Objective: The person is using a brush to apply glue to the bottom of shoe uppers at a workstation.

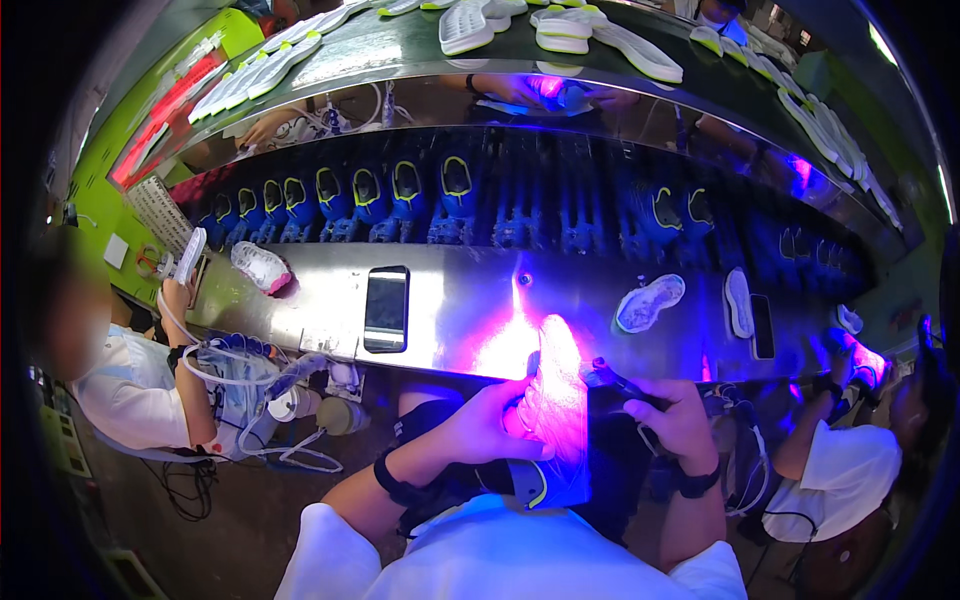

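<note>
Two bare hands are shown at work below the edge of a long metal bench. A shoe (548, 410) is grasped by the left hand (490, 425), sole upward and toe pointing away, so that its pale ridged underside is lit violet-pink by a lamp; a blue upper with a yellow-green collar is seen at its near end. A slim dark pen-like tool (615, 380) is clenched in the right hand (675, 420), its tip held just beside the sole. A dark band is worn on each wrist. The sole is judged to be under treatment or inspection at present; whether the whole underside has been covered cannot be told.

Beyond the hands, the brushed, reflective steel bench (460, 300) is seen. On it lie a dark flat phone (386, 308), a loose whitish sole (650, 302) with a moulded tread, a second narrow sole (739, 302) and, to the left, a pale shoe (260, 267) on its side. Farther off, a row of blue shoe uppers (400, 195) with yellow-green trim is carried along the line, which suggests many pairs are yet to be soled. At the far rim, white soles (560, 28) are laid out on a glossy upper shelf. Seated co-workers in white shirts are placed at both sides.
</note>
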Available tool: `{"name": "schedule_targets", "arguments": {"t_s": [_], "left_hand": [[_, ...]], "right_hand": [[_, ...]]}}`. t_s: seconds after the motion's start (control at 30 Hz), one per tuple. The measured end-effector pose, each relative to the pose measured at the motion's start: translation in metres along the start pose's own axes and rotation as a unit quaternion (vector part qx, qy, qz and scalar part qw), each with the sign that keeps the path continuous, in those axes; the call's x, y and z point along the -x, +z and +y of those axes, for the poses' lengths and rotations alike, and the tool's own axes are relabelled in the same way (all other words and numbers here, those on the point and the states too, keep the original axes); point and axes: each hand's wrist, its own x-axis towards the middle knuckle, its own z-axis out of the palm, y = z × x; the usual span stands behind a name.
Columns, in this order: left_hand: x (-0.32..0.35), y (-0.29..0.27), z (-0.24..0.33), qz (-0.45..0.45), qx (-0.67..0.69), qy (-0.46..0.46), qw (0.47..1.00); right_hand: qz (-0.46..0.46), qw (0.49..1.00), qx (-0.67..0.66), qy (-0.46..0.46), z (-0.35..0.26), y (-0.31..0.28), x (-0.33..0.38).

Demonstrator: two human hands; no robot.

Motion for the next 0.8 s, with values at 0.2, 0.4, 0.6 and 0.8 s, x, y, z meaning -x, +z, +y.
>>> {"name": "schedule_targets", "arguments": {"t_s": [0.2,0.4,0.6,0.8], "left_hand": [[-0.006,-0.003,-0.016,0.028,0.074,-0.059,0.995],[-0.018,-0.002,-0.015,0.081,0.084,-0.101,0.988],[-0.031,0.004,-0.010,0.121,-0.052,-0.103,0.986],[-0.021,-0.004,-0.015,0.162,-0.025,-0.083,0.983]], "right_hand": [[0.008,1.000,-0.009,-0.019,0.023,0.008,0.006],[-0.042,0.997,-0.025,0.054,0.042,-0.002,0.055],[0.024,0.998,0.023,0.059,0.026,-0.011,0.028],[-0.057,0.994,0.028,0.092,0.026,-0.025,0.052]]}}
